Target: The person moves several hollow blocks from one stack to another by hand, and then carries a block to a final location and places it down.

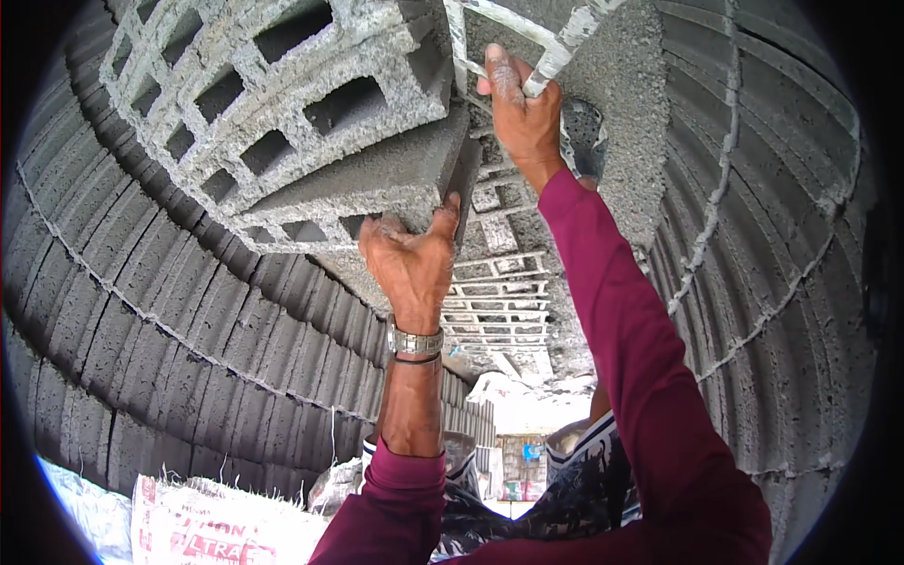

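Observation:
My left hand [410, 254] is closed on the near end of a grey concrete hollow block [377, 179], its thumb over the corner and its fingers partly hidden. That block sits tilted at the bottom of a pile of hollow blocks [282, 122] whose square openings face left and toward me. Farther up and to the right, my right hand [523, 108] grips a pale, mortar-crusted frame [570, 38] with ladder-like bars. The frame stands beside the pile and runs out of view at the top.
Similar ladder-like frames [494, 301] lie on the gritty ground between my arms. Long stacked rows of grey slabs [188, 311] curve along the left, with more slabs [782, 235] at the right. A printed white sack [226, 527] sits at the lower left.

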`<action>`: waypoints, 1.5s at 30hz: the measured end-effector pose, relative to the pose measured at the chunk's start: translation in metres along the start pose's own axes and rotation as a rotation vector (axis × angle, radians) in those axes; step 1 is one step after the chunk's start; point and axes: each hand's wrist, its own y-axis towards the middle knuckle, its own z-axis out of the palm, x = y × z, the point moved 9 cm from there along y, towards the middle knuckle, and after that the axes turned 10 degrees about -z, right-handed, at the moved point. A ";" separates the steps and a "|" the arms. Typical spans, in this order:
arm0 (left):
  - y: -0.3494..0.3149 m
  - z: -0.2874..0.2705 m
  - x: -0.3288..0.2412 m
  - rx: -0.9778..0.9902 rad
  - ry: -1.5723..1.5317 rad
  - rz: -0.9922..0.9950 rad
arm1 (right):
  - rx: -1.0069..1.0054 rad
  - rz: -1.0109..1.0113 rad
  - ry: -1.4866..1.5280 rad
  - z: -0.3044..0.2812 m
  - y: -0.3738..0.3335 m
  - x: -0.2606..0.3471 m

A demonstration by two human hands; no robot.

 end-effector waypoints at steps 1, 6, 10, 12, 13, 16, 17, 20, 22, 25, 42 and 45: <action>-0.001 -0.002 0.002 0.012 -0.024 -0.008 | 0.011 -0.017 -0.010 0.001 -0.002 0.001; -0.009 -0.002 -0.006 0.194 -0.343 -0.053 | -0.045 -0.032 -0.013 0.001 0.001 0.001; 0.000 0.011 0.002 0.074 -0.159 0.006 | -0.048 0.095 0.006 -0.007 0.013 0.003; -0.003 0.017 -0.009 0.000 -0.043 0.095 | -0.056 0.224 0.009 -0.020 0.016 0.006; -0.003 0.019 -0.016 -0.047 0.011 0.139 | -0.057 0.288 0.015 -0.026 0.017 0.006; -0.011 0.016 -0.053 0.040 0.269 0.335 | -0.085 0.317 -0.054 -0.072 0.019 -0.002; -0.009 0.004 -0.055 0.100 0.118 0.241 | -0.094 0.324 -0.078 -0.088 0.016 -0.006; -0.002 -0.043 -0.087 0.042 -0.141 0.142 | -0.108 0.303 -0.071 -0.116 0.013 -0.011; 0.016 -0.043 -0.111 -0.127 0.007 0.348 | -0.106 0.302 -0.041 -0.114 0.012 0.004; 0.051 -0.017 -0.138 -0.157 0.285 0.300 | -0.179 0.264 0.116 -0.092 0.023 0.023; 0.056 -0.056 -0.072 0.051 -0.166 0.033 | -0.161 -0.057 0.340 -0.042 0.107 0.120; 0.056 -0.051 -0.075 0.048 -0.202 0.045 | -0.107 0.091 0.199 -0.004 0.089 0.054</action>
